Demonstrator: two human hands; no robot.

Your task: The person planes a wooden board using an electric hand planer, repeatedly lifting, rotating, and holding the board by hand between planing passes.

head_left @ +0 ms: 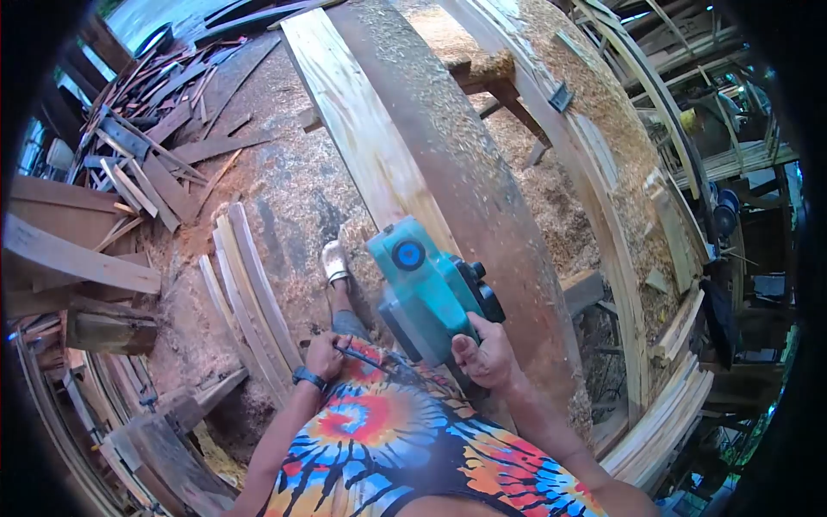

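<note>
My right hand [487,355] is wrapped around the rear handle of a teal electric planer [435,289]. The planer rests over the near end of a long pale board [366,112], with its round blue-centred cap facing up. Beneath the board lies a wide brown plank [482,207] scattered with shavings. My left hand [326,355], with a dark watch at the wrist, is closed around a thin dark cord [366,357] in front of my patterned shirt. Where the cord leads is hard to make out.
Curved wooden strips [250,284] lean at the left, beside a scrap-wood pile [155,155]. Another long timber [603,215] runs along the right, bearing a small dark block [561,96]. Sawdust and shavings cover the ground. My shoe [334,261] stands left of the board.
</note>
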